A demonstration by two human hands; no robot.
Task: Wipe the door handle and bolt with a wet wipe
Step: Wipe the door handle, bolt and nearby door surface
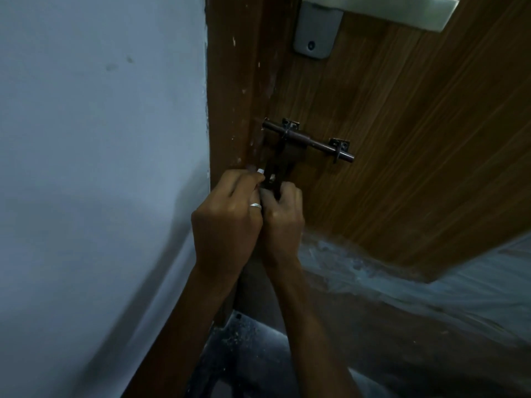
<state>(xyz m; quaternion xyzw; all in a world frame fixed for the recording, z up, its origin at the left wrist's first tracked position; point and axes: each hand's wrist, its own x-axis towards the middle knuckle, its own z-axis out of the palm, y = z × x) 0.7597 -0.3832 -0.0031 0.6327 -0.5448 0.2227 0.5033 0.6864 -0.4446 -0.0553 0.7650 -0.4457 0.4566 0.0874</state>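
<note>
Bolt (309, 140) of dark bronze metal runs level across the brown wooden door (402, 139), its rod passing through two small brackets, with its left end near the door's edge. From the rod a flat hasp (275, 165) of the same metal hangs straight down, and that is where I see both hands working. My view shows the left hand (227, 214) with its fingers curled in at the hasp's left edge, pinching a small white corner of the wet wipe (261, 171); the rest of the wipe is hidden behind the fingers. A silver ring (255, 206) sits on one finger of that hand. The right hand (283, 211) is pressed against the left one, its fingers folded round the lower end of the hasp, gripping it. Both forearms rise from the bottom of the view. Well above the bolt, at the top edge, the pale door handle (382, 10) juts to the right from a grey plate (316, 33) with a small keyhole. Left of the door stands the brown door frame (232, 96), flecked with white paint, and beyond it a pale wall (100, 139). A clear, wrinkled plastic film (431, 282) covers the lower part of the door. Dark speckled floor (258, 354) shows between the arms.
</note>
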